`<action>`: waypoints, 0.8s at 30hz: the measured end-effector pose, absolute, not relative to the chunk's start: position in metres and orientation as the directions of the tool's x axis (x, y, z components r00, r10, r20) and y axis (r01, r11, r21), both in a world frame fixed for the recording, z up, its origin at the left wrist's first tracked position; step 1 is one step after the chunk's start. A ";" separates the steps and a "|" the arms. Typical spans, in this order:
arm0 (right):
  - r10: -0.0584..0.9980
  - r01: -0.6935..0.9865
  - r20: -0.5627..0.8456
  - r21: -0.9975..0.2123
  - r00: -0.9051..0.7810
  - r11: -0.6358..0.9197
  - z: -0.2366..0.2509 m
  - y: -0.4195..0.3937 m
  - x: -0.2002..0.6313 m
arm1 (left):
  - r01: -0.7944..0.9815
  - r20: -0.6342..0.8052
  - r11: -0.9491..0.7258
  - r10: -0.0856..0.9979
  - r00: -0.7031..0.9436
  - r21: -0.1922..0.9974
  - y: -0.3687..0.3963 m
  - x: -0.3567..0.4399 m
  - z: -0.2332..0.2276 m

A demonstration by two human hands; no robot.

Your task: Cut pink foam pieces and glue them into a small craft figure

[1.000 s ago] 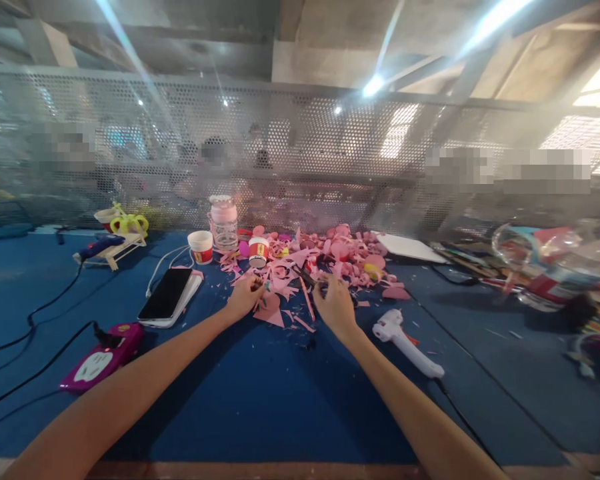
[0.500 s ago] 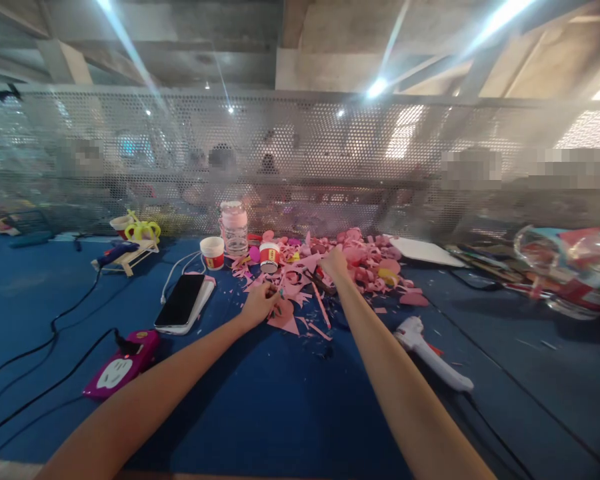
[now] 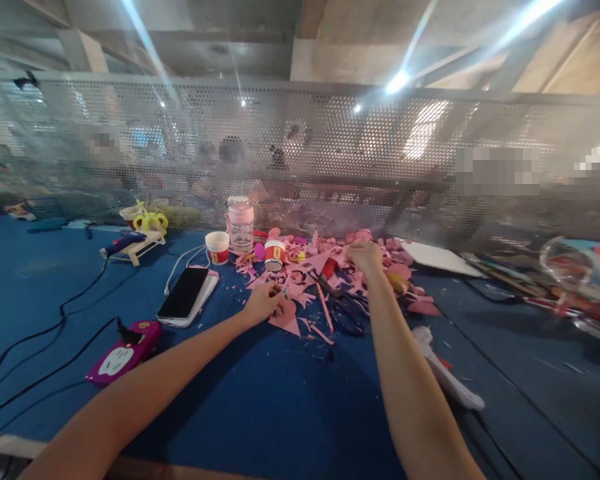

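Observation:
My left hand (image 3: 263, 303) is closed in a pinch just above the blue table, over a pink paper piece (image 3: 286, 319). A small greenish bit shows at its fingertips, too small to name. My right hand (image 3: 366, 257) reaches over the heap of pink paper scraps (image 3: 305, 283); its fingers point left and down, blurred and partly hidden. Between the hands lie dark-handled scissors (image 3: 349, 317), a thin pink stick (image 3: 325, 308) and a small red object (image 3: 329, 269).
Left stand paper cups (image 3: 217, 252), a pink-lidded bottle (image 3: 241, 227), a phone (image 3: 184, 293), a purple power socket (image 3: 124, 353) and a blue glue gun (image 3: 125, 243) on a small wooden rack. A white glue gun (image 3: 447, 373) lies right of my forearm. A perforated metal screen (image 3: 320, 153) closes the back.
My right hand has moved right across the pink scraps, uncovering the red object and the scissors' handles. My left hand stays over the pink paper piece. The view has shifted slightly.

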State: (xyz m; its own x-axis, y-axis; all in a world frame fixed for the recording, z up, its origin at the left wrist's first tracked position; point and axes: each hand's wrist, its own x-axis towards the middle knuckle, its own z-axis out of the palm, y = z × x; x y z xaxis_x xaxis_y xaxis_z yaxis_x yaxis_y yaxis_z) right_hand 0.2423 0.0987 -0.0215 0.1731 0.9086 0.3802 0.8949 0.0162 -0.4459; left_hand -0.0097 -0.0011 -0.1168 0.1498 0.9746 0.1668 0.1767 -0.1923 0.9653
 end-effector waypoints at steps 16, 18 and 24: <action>0.877 0.843 0.312 -0.287 -0.366 0.454 -0.028 0.083 0.162 | 0.261 0.211 -0.177 0.971 -0.110 0.949 -0.004 -0.017 -0.110; 0.870 0.847 0.296 -0.249 -0.394 0.469 -0.042 0.084 0.153 | 0.383 0.264 -0.183 0.949 -0.170 0.905 -0.007 -0.017 -0.109; 0.925 0.917 0.204 -0.179 -0.321 0.357 -0.074 0.091 0.166 | 0.689 0.361 -0.147 0.916 -0.177 0.710 -0.009 -0.019 -0.115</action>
State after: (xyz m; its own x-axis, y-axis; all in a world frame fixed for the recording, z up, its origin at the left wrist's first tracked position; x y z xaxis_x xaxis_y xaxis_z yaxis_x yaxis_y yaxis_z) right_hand 0.1656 0.0914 -0.0745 -0.3210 0.9249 0.2036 0.9166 0.3575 -0.1791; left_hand -0.0187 -0.0088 -0.1150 -0.1767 0.9155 0.3614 0.6891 -0.1471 0.7096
